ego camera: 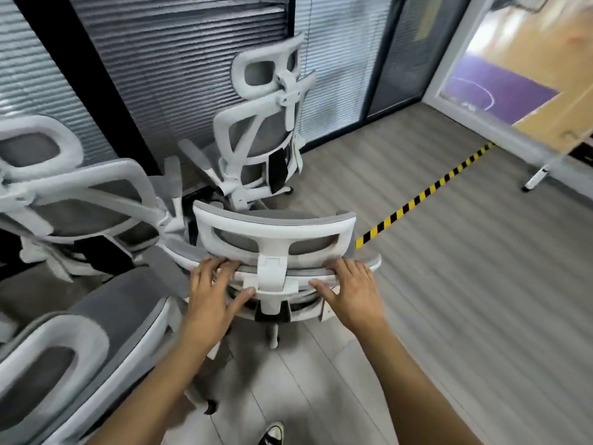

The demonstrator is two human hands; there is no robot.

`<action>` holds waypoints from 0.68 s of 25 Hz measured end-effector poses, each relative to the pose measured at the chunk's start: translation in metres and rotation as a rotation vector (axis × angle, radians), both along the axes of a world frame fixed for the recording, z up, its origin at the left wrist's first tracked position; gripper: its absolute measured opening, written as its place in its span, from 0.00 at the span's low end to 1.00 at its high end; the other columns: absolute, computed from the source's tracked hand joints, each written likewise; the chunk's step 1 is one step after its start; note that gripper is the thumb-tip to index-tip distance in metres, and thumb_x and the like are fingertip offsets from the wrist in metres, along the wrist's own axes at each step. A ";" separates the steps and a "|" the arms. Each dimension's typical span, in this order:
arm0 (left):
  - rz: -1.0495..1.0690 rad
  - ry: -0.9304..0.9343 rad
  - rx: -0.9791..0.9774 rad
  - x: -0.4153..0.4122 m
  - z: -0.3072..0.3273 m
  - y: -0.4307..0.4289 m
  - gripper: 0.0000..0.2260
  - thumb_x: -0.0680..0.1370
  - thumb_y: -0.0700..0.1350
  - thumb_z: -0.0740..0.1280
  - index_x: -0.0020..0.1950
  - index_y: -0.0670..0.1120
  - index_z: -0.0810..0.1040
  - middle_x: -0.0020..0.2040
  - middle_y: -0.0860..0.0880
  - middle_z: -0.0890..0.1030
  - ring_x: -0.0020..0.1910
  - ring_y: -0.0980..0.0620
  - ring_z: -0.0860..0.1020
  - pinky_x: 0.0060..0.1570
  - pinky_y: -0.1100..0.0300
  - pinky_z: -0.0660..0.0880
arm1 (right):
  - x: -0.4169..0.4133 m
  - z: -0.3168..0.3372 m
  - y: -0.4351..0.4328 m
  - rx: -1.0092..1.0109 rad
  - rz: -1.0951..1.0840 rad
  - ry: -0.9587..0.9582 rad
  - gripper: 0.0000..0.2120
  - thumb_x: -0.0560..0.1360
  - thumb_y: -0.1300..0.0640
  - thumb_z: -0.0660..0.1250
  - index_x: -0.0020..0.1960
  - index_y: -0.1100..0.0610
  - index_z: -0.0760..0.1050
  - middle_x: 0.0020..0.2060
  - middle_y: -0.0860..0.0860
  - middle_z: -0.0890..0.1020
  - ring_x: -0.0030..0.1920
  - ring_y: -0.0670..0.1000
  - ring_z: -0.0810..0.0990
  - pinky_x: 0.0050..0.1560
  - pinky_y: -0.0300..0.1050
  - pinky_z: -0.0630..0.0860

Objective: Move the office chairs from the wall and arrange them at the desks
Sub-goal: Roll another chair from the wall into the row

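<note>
Chair back (305,272) in left hand (208,293), right hand (349,293) (thumbs seemingly underneath)

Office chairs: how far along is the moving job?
No desk shows, so nothing looks placed. In hand: left hand and right hand grip the nearest white-framed grey mesh office chair. Remaining: three matching chairs near the slatted blinds.

I am finding no words, brands or numbers that I can read. The black tag (278,170) hanging on the white-framed grey mesh office chair (256,136) is too blurred, and the yellow-and-black striped floor tape (426,194) is showing stripes only.
</note>
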State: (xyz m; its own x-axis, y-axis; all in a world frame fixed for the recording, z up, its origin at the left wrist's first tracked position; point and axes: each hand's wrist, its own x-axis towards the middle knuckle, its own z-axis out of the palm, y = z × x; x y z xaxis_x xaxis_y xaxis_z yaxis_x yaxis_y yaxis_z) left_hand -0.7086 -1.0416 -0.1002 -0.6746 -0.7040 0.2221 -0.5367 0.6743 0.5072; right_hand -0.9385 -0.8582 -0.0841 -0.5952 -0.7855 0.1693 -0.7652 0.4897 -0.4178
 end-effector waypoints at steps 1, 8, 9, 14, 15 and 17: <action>-0.020 0.008 0.008 -0.002 0.001 0.005 0.27 0.75 0.65 0.63 0.67 0.49 0.74 0.66 0.46 0.70 0.69 0.42 0.65 0.70 0.45 0.65 | 0.002 -0.001 0.011 -0.013 -0.021 0.002 0.22 0.76 0.32 0.63 0.57 0.48 0.76 0.50 0.44 0.79 0.56 0.50 0.74 0.66 0.46 0.66; -0.222 0.034 0.027 -0.059 0.001 0.061 0.26 0.74 0.67 0.63 0.66 0.53 0.74 0.66 0.48 0.69 0.70 0.46 0.62 0.69 0.55 0.60 | -0.006 -0.006 0.111 -0.068 -0.242 0.059 0.22 0.75 0.32 0.64 0.53 0.50 0.76 0.46 0.45 0.78 0.52 0.50 0.75 0.61 0.48 0.71; -0.270 0.040 0.030 -0.072 0.000 0.072 0.26 0.74 0.67 0.63 0.66 0.53 0.73 0.66 0.48 0.69 0.70 0.47 0.62 0.69 0.56 0.60 | -0.009 -0.006 0.130 -0.073 -0.289 0.058 0.22 0.75 0.32 0.65 0.53 0.51 0.76 0.46 0.45 0.78 0.52 0.50 0.75 0.61 0.48 0.71; -0.528 0.061 0.056 -0.157 0.001 0.138 0.27 0.74 0.67 0.64 0.65 0.51 0.76 0.65 0.46 0.70 0.68 0.44 0.65 0.69 0.51 0.65 | -0.025 -0.006 0.229 -0.097 -0.570 0.090 0.23 0.74 0.33 0.67 0.54 0.53 0.78 0.46 0.46 0.80 0.54 0.52 0.77 0.69 0.53 0.67; -0.575 0.066 0.051 -0.175 0.001 0.154 0.27 0.73 0.66 0.64 0.65 0.50 0.76 0.65 0.45 0.71 0.68 0.43 0.66 0.69 0.49 0.66 | -0.030 -0.006 0.249 -0.100 -0.637 0.085 0.24 0.73 0.33 0.68 0.54 0.52 0.78 0.47 0.46 0.80 0.55 0.52 0.77 0.70 0.54 0.66; -0.668 0.054 0.045 -0.216 0.002 0.190 0.28 0.73 0.67 0.64 0.65 0.50 0.76 0.66 0.45 0.71 0.70 0.43 0.65 0.70 0.48 0.65 | -0.046 -0.005 0.294 -0.125 -0.769 0.070 0.26 0.70 0.31 0.69 0.54 0.52 0.79 0.47 0.47 0.80 0.55 0.52 0.77 0.70 0.58 0.67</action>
State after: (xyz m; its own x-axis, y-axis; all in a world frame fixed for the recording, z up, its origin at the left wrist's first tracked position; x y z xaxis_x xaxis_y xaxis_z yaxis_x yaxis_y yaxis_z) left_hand -0.9250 -0.8512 -0.0982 -0.9572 -0.1487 0.2483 0.0155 0.8303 0.5571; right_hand -0.9844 -0.5639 -0.0892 -0.9492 -0.1293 0.2867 -0.2565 0.8458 -0.4677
